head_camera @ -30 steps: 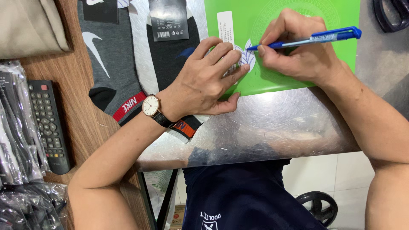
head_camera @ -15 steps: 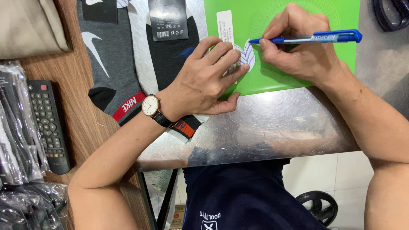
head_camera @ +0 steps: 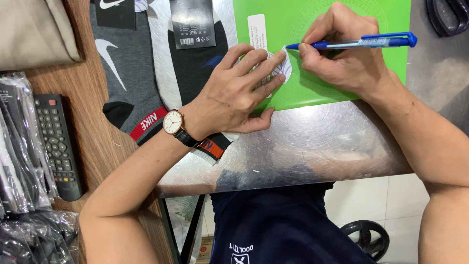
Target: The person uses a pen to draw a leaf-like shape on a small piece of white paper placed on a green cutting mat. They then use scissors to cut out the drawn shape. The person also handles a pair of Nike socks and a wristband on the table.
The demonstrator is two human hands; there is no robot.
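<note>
Paper (head_camera: 279, 68) pinned flat, pen (head_camera: 351, 43) pinched at its edge.
Paper is pressed onto green board (head_camera: 342, 19) by spread left hand (head_camera: 234, 95); pen is gripped by right hand (head_camera: 342, 54), tip touching paper between hands.

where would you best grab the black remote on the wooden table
Grip the remote across its narrow width near the middle, coming from above. It lies flat, buttons up, long and slim; plastic-wrapped bundles crowd its left edge, so the right edge is freer.

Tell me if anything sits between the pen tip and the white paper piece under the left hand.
Nothing visible does. The right hand holds the pen with its tip right at the paper piece, which the left hand pins to the green sheet.
</note>
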